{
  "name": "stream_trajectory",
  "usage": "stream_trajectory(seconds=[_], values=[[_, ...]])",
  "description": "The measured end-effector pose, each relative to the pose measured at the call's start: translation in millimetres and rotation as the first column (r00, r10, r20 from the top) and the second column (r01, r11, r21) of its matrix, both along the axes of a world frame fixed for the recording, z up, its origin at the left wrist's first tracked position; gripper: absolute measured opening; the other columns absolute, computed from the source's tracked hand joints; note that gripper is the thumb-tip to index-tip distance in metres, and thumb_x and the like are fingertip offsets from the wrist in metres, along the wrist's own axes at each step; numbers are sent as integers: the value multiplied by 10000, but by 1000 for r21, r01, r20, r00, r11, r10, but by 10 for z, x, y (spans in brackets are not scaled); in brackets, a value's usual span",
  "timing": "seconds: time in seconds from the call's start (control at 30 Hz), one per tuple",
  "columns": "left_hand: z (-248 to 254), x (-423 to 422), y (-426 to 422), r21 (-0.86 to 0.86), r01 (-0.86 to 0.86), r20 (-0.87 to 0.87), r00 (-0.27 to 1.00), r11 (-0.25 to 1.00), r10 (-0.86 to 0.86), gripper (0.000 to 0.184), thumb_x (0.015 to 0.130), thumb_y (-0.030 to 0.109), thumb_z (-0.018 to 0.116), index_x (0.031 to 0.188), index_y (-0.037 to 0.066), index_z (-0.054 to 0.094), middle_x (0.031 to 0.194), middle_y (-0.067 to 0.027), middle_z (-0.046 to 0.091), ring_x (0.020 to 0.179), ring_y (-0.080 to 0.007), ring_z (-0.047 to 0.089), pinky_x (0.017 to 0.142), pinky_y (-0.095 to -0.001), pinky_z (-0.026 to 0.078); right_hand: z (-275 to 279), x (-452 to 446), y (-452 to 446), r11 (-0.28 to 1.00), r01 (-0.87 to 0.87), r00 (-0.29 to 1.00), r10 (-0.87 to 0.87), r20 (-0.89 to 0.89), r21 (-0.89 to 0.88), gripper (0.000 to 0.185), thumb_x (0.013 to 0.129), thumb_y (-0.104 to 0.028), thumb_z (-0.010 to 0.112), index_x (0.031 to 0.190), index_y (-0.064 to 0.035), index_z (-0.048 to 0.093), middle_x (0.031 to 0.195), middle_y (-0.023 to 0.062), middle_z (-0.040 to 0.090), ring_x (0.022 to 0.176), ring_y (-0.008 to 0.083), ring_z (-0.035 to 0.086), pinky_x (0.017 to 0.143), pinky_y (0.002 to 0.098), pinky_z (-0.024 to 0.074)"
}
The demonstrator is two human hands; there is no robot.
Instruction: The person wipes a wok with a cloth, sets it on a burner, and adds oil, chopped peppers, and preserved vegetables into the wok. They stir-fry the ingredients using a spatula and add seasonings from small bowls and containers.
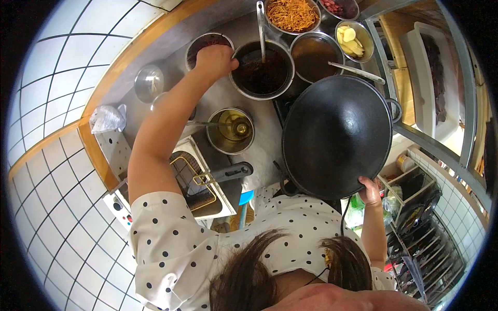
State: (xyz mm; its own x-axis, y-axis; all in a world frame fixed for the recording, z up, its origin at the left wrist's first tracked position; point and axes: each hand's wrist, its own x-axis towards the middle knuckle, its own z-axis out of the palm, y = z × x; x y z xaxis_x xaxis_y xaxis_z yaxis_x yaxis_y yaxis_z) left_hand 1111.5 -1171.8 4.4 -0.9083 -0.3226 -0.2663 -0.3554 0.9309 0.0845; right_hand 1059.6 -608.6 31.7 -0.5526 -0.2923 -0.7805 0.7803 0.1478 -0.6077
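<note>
My left hand [215,61] is curled over a metal bowl [193,51] of dark red contents at the back left. Its fingertips are hidden, so what they hold does not show. The thumb comes close to the rim of a pot of dark sauce [259,78] with a ladle [262,31] standing in it. My right hand [370,191] grips the near right rim of a large black wok [337,137], thumb on the inner side. The wok's inside is bare and shiny. Its two loop handles stick out at the sides.
A pot of yellow oil [231,139] holds a ladle, beside a fryer [205,194] with a wire basket. Behind are a pot of brown liquid [317,56], orange shreds [292,14] and yellow slices [350,41]. A metal frame [441,142] and rack [428,243] stand right.
</note>
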Motion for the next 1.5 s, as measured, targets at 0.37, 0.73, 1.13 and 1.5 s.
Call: stream_trajectory(seconds=[0.37,0.73,1.13,1.5], values=[[28,166,-116,-2,-157,113,981,988,156,300,737,354,610,847,81,670,857,-146,651,843,-302,629,735,-409,502,-70,-9,75,999,36,999,-36,9,-11,469,699,-6,590,1158,-14,495,1053,97,585,937,262,560,853,384,448],[132,699,-554,-1,-322,148,936,947,318,311,722,337,626,862,59,640,850,-192,630,843,-349,609,750,-439,474,-28,-34,49,1000,20,996,-19,83,-5,415,716,-25,596,1121,15,520,1032,111,598,939,252,565,857,362,449],[1101,-148,12,-92,63,373,927,994,-24,405,777,444,605,878,54,644,895,-149,633,845,-326,602,724,-415,474,-56,-39,61,1000,-13,996,14,84,-20,539,690,-63,607,1201,31,465,1132,123,564,1026,259,536,933,366,401],[5,-1350,597,-143,261,-330,897,955,-294,498,821,538,503,855,66,658,875,-123,611,866,-318,588,765,-427,464,-17,15,-19,995,52,998,-49,49,-80,568,675,-88,611,1216,13,467,1137,112,567,1024,261,535,928,353,401]])
